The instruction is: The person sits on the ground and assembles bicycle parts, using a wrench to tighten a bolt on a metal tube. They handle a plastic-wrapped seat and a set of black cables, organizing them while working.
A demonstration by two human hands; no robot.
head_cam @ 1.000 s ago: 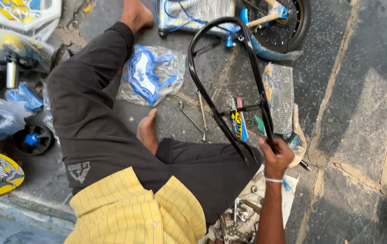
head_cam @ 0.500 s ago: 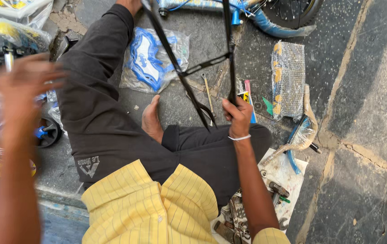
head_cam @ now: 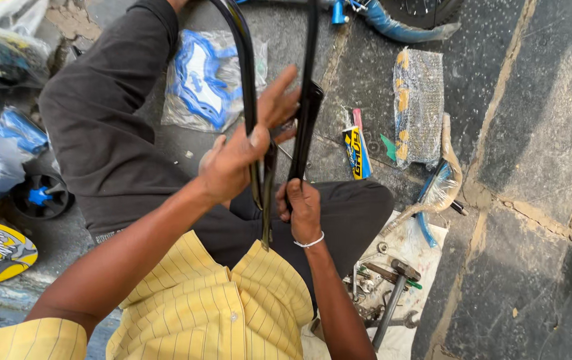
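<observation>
I sit on the stone floor in a yellow striped shirt and dark trousers. A black bicycle fork [head_cam: 246, 73] with two long curved legs stands upright in front of my chest. My left hand [head_cam: 242, 150] grips the left leg with the thumb across it and the fingers spread behind. My right hand [head_cam: 302, 207] is closed around the lower end of the right leg [head_cam: 309, 100], a white band at the wrist. The fork's top runs out of the frame.
A hammer [head_cam: 392, 293] and small metal parts lie on a white sheet at my right. Plastic-wrapped blue parts [head_cam: 199, 80], a mesh-wrapped piece [head_cam: 419, 107], a blue mudguard [head_cam: 399, 27] and a small black wheel [head_cam: 38, 197] lie around me.
My left hand came in from the left side and took hold of the fork's left leg. The fork was drawn closer to my chest and stands more upright.
</observation>
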